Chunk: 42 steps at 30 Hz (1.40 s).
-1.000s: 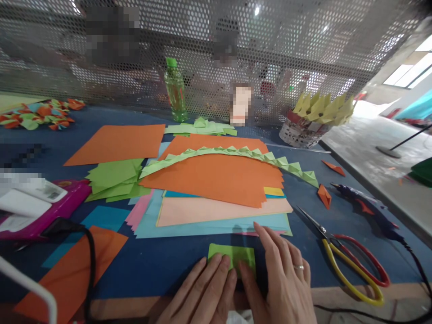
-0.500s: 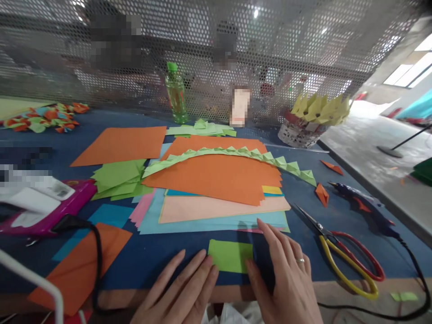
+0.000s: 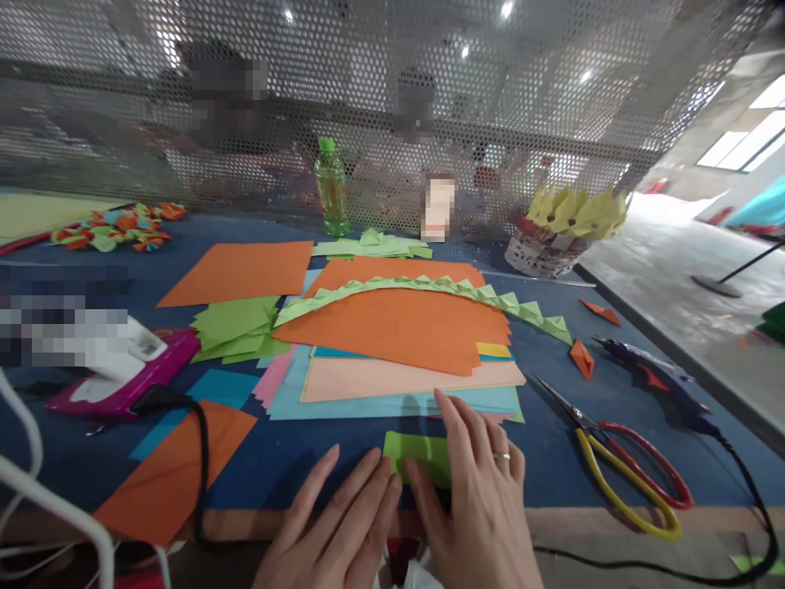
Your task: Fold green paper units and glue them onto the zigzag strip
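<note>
A small green paper rectangle (image 3: 397,444) lies flat near the table's front edge. My left hand (image 3: 343,519) rests at its left side, fingers stretched out and the fingertips at the paper's edge. Over its right part lies my right hand (image 3: 482,491), fingers extended and the thumb pressing on the paper; a ring is on one finger. Part of the green paper is hidden under the right hand. Just beyond are stacked sheets in light blue (image 3: 368,407), pale pink (image 3: 392,380) and orange (image 3: 392,323). A light green folded-paper strip (image 3: 429,284) arches across the orange sheets.
Scissors (image 3: 613,454) and a glue gun (image 3: 659,376) lie at right. Left are a magenta device (image 3: 132,393), a black cable (image 3: 204,458) and green sheets (image 3: 236,327). A bottle (image 3: 332,196) and a yellow-topped basket (image 3: 545,249) stand near the perforated screen (image 3: 368,74).
My left hand has drawn back from the green paper to its left edge. My right hand has shifted left, its thumb now on the paper. The view has tilted and turned slightly.
</note>
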Tool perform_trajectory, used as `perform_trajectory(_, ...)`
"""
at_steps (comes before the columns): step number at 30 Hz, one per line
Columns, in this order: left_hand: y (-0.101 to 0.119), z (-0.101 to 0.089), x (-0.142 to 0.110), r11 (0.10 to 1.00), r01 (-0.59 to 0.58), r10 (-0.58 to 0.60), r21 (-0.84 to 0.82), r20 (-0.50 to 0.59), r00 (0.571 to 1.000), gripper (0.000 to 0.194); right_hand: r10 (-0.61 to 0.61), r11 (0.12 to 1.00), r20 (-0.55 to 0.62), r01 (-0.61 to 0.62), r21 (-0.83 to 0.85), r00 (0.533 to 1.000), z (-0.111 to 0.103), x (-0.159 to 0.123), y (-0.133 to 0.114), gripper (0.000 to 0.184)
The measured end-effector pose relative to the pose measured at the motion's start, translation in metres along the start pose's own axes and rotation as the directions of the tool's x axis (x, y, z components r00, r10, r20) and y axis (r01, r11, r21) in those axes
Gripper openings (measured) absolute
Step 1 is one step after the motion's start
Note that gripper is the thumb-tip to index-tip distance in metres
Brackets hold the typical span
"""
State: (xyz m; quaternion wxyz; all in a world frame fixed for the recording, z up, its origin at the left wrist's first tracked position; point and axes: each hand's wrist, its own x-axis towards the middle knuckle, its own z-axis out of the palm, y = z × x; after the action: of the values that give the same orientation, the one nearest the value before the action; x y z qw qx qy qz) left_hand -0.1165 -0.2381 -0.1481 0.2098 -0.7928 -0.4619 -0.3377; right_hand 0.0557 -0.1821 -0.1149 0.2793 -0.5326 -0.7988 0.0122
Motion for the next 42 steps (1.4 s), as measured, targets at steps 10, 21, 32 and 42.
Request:
perform_trajectory(10, -0.013, -0.013, -0.003, 0.996, -0.076, 0.069, 0.044, 0.140, 0.988, 0.050, -0.020, 0.996, 0.012, 0.021, -0.087, 1.000, -0.010, -0.014, 0.043, 0.055)
perform_trajectory(21, -0.018, -0.035, 0.012, 0.996, -0.087, 0.072, 0.031, 0.335, 0.939, 0.055, -0.262, 0.959, 0.038, 0.256, 0.120, 0.964, -0.021, 0.005, 0.027, 0.034)
perform_trajectory(32, -0.017, -0.033, 0.009, 0.994, 0.022, 0.007, -0.106, 0.268, 0.963, 0.055, -0.242, 0.958, 0.065, 0.228, 0.174, 0.968, -0.013, 0.011, 0.022, 0.030)
perform_trajectory(42, -0.004, -0.028, 0.017, 0.864, 0.426, -0.405, -0.268, 0.132, 0.905, 0.056, -0.348, 0.885, -0.059, 0.349, 0.307, 0.936, -0.024, 0.015, 0.019, 0.024)
